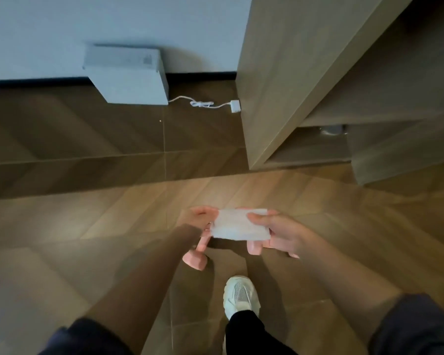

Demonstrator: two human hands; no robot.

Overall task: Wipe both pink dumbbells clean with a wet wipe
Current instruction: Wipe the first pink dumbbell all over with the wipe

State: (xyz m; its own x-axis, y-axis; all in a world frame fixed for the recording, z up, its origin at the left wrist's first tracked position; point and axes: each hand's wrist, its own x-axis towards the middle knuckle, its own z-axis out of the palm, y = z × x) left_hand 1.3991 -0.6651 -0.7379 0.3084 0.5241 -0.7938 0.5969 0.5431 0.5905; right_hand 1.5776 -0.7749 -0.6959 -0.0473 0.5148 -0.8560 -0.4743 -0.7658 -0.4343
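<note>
A white wet wipe (pixel 237 224) is stretched flat between my two hands, above the floor. My left hand (pixel 198 219) holds its left edge with curled fingers. My right hand (pixel 274 231) pinches its right side, thumb on top. Two pink dumbbells lie on the wooden floor below, mostly hidden by the hands and the wipe. One dumbbell (pixel 194 260) shows a rounded end under my left wrist. The other dumbbell (pixel 254 248) shows a pink end just below the wipe. Neither hand touches a dumbbell.
My white shoe (pixel 241 295) stands just behind the dumbbells. A grey-white box (pixel 133 80) sits against the wall, with a white cable and plug (pixel 235 106) trailing right. A tall wooden cabinet (pixel 292 85) with open shelves fills the right side.
</note>
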